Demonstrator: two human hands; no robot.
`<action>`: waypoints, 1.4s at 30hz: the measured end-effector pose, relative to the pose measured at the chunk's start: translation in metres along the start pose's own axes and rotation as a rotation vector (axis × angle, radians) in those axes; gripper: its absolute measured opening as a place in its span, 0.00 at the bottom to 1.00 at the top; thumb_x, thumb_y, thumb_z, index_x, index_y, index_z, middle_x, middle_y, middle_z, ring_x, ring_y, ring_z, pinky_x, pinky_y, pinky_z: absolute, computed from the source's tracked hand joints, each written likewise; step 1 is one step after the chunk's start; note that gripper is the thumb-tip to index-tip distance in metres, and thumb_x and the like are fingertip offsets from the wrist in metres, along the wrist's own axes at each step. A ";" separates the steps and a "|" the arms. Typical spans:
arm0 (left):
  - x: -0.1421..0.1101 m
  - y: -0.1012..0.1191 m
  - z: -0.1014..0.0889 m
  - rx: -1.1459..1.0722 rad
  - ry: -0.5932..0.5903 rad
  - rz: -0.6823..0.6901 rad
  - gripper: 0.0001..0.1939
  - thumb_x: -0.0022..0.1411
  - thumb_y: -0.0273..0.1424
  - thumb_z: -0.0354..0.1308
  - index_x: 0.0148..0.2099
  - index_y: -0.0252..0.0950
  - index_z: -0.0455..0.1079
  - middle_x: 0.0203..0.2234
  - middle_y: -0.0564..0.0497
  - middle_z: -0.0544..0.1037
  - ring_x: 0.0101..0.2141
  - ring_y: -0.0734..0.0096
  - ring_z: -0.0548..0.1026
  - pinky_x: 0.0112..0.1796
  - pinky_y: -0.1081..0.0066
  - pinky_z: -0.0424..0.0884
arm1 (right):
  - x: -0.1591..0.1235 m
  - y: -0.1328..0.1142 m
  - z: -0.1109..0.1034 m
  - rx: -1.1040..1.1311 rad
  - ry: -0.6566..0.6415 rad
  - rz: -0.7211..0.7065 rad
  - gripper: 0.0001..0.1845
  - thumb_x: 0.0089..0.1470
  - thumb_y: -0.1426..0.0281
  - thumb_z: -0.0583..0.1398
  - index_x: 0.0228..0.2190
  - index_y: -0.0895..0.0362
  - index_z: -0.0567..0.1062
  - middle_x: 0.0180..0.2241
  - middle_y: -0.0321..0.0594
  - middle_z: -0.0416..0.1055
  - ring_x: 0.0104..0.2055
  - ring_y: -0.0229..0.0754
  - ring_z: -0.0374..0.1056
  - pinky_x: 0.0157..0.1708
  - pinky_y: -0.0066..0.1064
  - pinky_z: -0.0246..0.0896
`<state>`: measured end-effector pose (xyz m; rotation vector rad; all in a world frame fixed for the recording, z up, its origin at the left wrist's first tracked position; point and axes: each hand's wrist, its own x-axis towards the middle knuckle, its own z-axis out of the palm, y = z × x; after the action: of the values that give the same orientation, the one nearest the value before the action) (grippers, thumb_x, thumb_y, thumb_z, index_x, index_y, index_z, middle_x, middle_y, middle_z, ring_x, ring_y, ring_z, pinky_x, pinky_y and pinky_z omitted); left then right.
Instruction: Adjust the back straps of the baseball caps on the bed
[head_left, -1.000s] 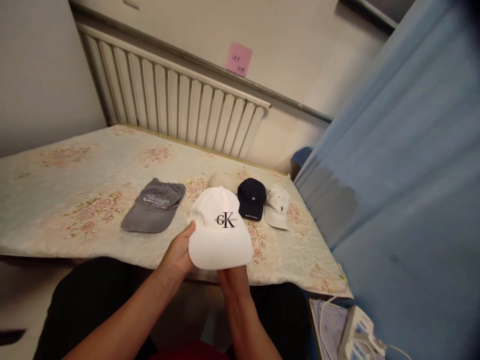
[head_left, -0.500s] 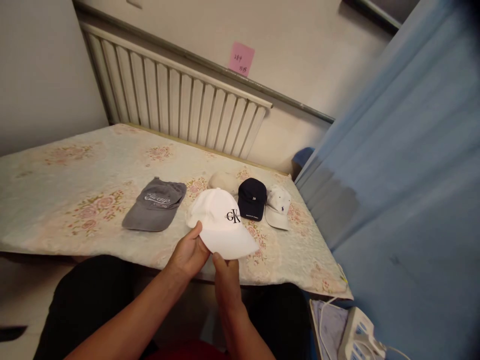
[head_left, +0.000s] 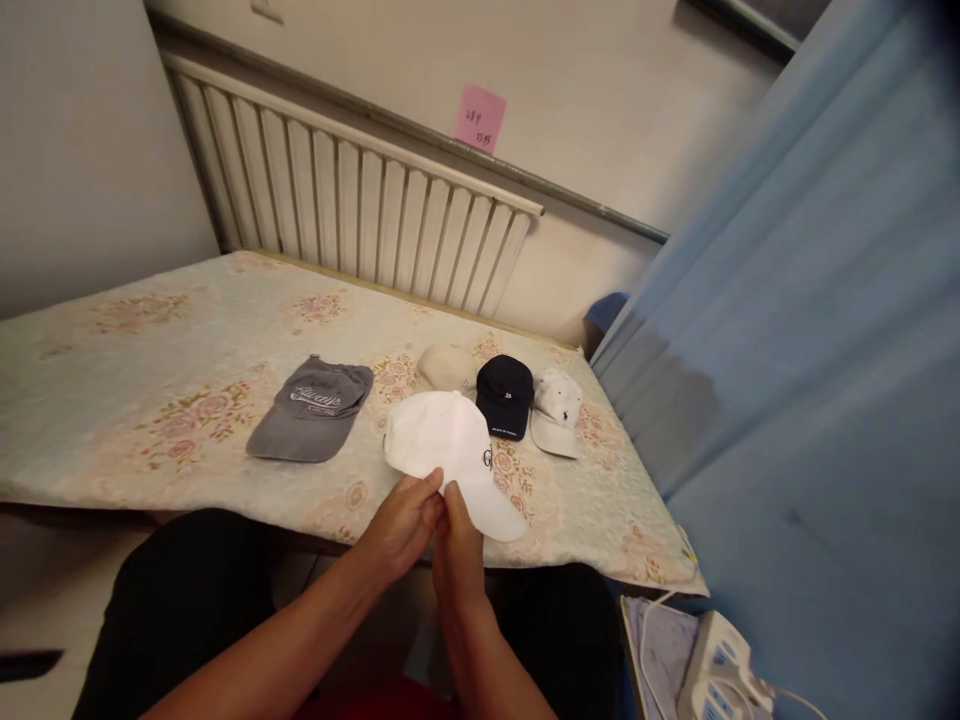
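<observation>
And here's the white cap, right at the centre of the frame, just below the middle, brim angled toward the lower right, dark lettering catching the edge of its front! The left hand pinches its lower rim, thumb on top; the right hand is pressed close beside it, thumb up on the same rim. Just behind sits the beige cap, then the black cap, and the pale cap right of that. Over to the left, the grey cap lies apart on the floral bedding. Beyond, the pink note hangs upper centre!
</observation>
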<state>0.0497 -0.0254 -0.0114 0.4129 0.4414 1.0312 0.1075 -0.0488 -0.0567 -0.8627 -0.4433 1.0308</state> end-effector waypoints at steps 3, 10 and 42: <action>0.004 -0.002 -0.002 -0.029 0.027 0.013 0.16 0.62 0.23 0.55 0.52 0.24 0.70 0.38 0.38 0.81 0.45 0.57 0.77 0.49 0.64 0.71 | 0.005 -0.004 -0.004 0.041 -0.003 0.032 0.29 0.53 0.65 0.59 0.56 0.59 0.65 0.53 0.45 0.70 0.54 0.45 0.67 0.55 0.39 0.61; 0.015 0.012 -0.007 -0.065 0.050 0.117 0.18 0.64 0.23 0.52 0.56 0.28 0.66 0.47 0.40 0.77 0.49 0.59 0.74 0.51 0.63 0.69 | 0.012 -0.020 -0.009 0.122 -0.013 0.004 0.26 0.54 0.66 0.55 0.54 0.57 0.65 0.47 0.44 0.74 0.42 0.44 0.73 0.41 0.40 0.70; 0.028 0.033 -0.036 -0.450 -0.027 -0.026 0.23 0.70 0.35 0.40 0.62 0.32 0.59 0.46 0.40 0.78 0.49 0.60 0.74 0.54 0.57 0.67 | 0.027 -0.009 -0.015 0.174 0.012 0.174 0.24 0.50 0.68 0.61 0.50 0.56 0.69 0.46 0.44 0.76 0.43 0.45 0.74 0.47 0.45 0.67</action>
<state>0.0188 0.0187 -0.0289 0.0185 0.1802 1.0633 0.1358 -0.0334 -0.0603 -0.7605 -0.2671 1.2052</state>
